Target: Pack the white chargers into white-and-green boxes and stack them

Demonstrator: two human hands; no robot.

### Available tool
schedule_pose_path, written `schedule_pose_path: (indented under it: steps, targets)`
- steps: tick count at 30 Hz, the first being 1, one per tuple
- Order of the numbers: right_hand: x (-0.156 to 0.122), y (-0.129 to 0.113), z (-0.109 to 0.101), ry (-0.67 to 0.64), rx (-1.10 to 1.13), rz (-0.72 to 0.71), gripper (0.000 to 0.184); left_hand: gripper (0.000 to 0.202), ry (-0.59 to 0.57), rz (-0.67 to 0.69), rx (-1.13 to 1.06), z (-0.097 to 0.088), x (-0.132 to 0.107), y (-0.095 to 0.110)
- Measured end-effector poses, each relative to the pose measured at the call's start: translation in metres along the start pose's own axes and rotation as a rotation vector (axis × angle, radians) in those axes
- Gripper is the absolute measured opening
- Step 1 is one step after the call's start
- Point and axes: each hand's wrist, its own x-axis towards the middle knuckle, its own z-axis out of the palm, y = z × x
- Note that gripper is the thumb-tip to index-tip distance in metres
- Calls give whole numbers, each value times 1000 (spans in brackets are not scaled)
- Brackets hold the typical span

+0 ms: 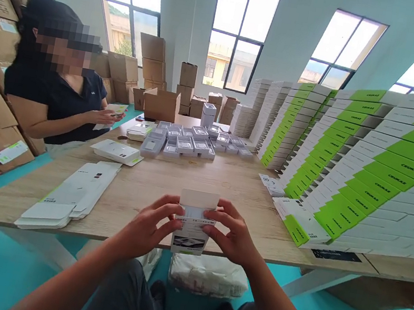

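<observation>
Between my two hands, at the front edge of the table, is a small white carton with dark printing and its top flap raised. My left hand pinches its left side with thumb and fingers. On the opposite side my right hand grips it the same way. Something pale shows in the carton's opening below the flap, but I cannot make out what it is. To the left lies a pile of flat, unfolded white cartons, with a white box just behind it.
Tall stacks of white and green boxes line the table's right side. Clear plastic trays are spread at the back middle. A co-worker at the left holds a small item. Brown cartons stand behind; a wrapped bundle lies under the table.
</observation>
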Motion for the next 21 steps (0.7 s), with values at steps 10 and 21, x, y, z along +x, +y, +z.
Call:
schedule_pose_path:
  steps: [10, 21]
  targets:
    - [0, -7, -5, 64, -260, -173, 47, 15, 125, -2, 65, 9, -6, 5]
    - [25, -38, -8, -48, -68, 366, 11, 24, 155, -461, -118, 6, 12, 45]
